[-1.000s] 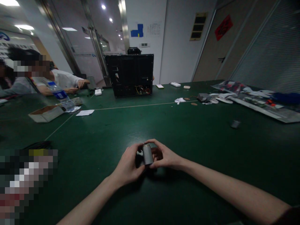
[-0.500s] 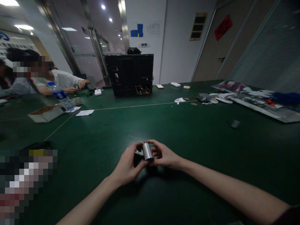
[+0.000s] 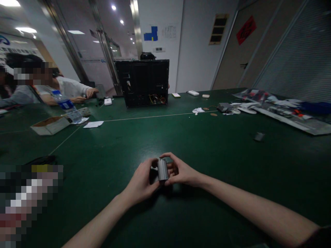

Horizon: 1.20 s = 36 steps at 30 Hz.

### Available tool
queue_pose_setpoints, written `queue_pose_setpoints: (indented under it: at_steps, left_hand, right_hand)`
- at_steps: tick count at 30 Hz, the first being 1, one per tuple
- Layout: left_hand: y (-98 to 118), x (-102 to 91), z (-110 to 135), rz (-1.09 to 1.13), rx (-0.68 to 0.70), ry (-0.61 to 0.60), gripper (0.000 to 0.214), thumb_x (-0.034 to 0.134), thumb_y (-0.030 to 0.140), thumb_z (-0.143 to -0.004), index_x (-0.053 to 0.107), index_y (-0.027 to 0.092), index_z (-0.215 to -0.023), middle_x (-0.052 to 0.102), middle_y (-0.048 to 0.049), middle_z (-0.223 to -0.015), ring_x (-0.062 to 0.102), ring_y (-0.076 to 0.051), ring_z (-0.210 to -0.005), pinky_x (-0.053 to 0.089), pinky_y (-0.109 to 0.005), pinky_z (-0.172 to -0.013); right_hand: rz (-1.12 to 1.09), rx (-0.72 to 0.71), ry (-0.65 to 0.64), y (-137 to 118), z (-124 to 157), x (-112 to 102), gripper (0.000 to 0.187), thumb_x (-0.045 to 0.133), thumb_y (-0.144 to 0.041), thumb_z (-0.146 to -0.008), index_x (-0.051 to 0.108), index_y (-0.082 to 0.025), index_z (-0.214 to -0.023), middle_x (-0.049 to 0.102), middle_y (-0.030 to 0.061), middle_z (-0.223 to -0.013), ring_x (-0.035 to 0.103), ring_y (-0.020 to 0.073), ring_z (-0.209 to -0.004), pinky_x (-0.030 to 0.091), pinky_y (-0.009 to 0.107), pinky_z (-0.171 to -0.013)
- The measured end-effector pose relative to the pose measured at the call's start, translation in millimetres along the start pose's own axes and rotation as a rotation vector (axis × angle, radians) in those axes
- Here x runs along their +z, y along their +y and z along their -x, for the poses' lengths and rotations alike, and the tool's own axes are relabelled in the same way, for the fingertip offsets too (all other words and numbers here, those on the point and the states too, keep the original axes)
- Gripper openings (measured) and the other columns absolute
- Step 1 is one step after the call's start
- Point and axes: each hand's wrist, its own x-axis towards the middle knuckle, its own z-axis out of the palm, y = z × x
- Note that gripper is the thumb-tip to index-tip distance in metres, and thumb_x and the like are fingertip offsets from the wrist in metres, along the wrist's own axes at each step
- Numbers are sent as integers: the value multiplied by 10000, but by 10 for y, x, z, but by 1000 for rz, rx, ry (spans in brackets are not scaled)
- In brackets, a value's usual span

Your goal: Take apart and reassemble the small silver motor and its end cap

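Between my two hands is a short, silver metal cylinder (image 3: 162, 169), nearly upright and leaning slightly, with a dark lower end. My left hand (image 3: 144, 181) grips it from the left, thumb low and fingers curled round near the top. From the other side, my right hand (image 3: 181, 171) has its index finger at the top edge and its thumb near the bottom. Part of the right fingers is hidden behind the cylinder. Both hands are low over the green table (image 3: 124, 144).
A small grey part (image 3: 259, 136) lies to the right. Farther back stand a black panel with exposed wiring (image 3: 146, 82), a water bottle (image 3: 67, 106) and an open box (image 3: 50, 125). A cluttered board (image 3: 297, 119) is at far right. A person (image 3: 67, 88) sits at left.
The cylinder has turned a little between my fingers and now shows a lengthwise line on its side. My right index finger and thumb have shifted slightly around it.
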Motion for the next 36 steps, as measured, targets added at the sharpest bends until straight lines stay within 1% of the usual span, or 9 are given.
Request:
queue_pose_setpoints:
  at_steps: [4, 10, 16, 20, 23, 26, 30, 32, 36]
  left_hand:
    - [-31, 25, 5, -10, 24, 4, 501, 625, 193, -737, 417, 185, -1193, 568, -104, -1117, 561, -244, -999, 457, -396, -870]
    - [-12, 5, 23, -21, 35, -13, 515, 600, 197, -749, 403, 188, -1226, 567, -106, -1138, 561, -248, -1004, 452, -393, -876]
    - [32, -73, 14, -1, -26, -66, 365, 425, 218, -847, 446, 170, -1208, 589, -108, -1147, 555, -254, -1016, 421, -401, -904]
    - [39, -92, -2, 1, -86, -62, 324, 304, 322, -926, 525, 184, -1119, 620, -90, -1065, 570, -246, -949, 432, -390, -863]
    - [31, -64, -6, -30, -89, -55, 287, 424, 383, -890, 544, 184, -1059, 627, -79, -993, 571, -245, -886, 447, -381, -809]
    - [17, -26, -4, -57, -83, -11, 261, 567, 362, -821, 547, 182, -1009, 620, -69, -943, 564, -241, -856, 449, -370, -775]
    - [-15, -6, 7, -59, -49, 52, 248, 584, 306, -818, 527, 186, -1027, 597, -74, -983, 558, -233, -872, 447, -367, -778]
    - [-35, -1, 14, -56, -31, 71, 246, 580, 273, -817, 516, 187, -1038, 589, -73, -996, 558, -229, -888, 447, -362, -788]
    - [-45, 13, 18, -40, 4, 25, 258, 593, 232, -796, 512, 190, -1038, 590, -62, -988, 565, -214, -879, 451, -340, -783]
  right_hand:
    - [24, -13, 3, -12, 10, 8, 803, 816, -189, -580, 339, -282, -1220, 565, 7, -966, 586, 92, -727, 467, 224, -651]
    - [50, -40, 22, 9, 0, 16, 770, 803, -200, -611, 344, -275, -1224, 564, 3, -942, 570, 80, -692, 452, 212, -622]
    - [103, -55, 71, 53, -12, 26, 737, 790, -247, -633, 346, -257, -1221, 561, 2, -913, 549, 77, -668, 438, 198, -586]
    - [313, -103, 119, 31, 25, 81, 764, 789, -267, -628, 342, -257, -1249, 558, -11, -866, 546, 93, -665, 451, 215, -585]
    - [548, -212, 113, 6, 48, 132, 733, 754, -224, -661, 347, -243, -1270, 581, 3, -891, 553, 106, -679, 462, 231, -605]
    - [716, -345, 119, -10, 59, 163, 639, 678, -137, -705, 385, -229, -1264, 582, 36, -1010, 557, 115, -755, 472, 248, -678]
    - [785, -444, 133, -51, 74, 171, 597, 661, -126, -708, 417, -213, -1246, 533, 68, -1125, 533, 168, -971, 456, 307, -834]
    - [807, -472, 136, -82, 85, 173, 570, 676, -158, -710, 439, -204, -1226, 516, 75, -1133, 519, 178, -999, 447, 315, -847]
    - [835, -524, 218, -115, 94, 181, 280, 581, -183, -811, 540, -185, -1088, 527, 73, -1065, 525, 164, -961, 435, 302, -831]
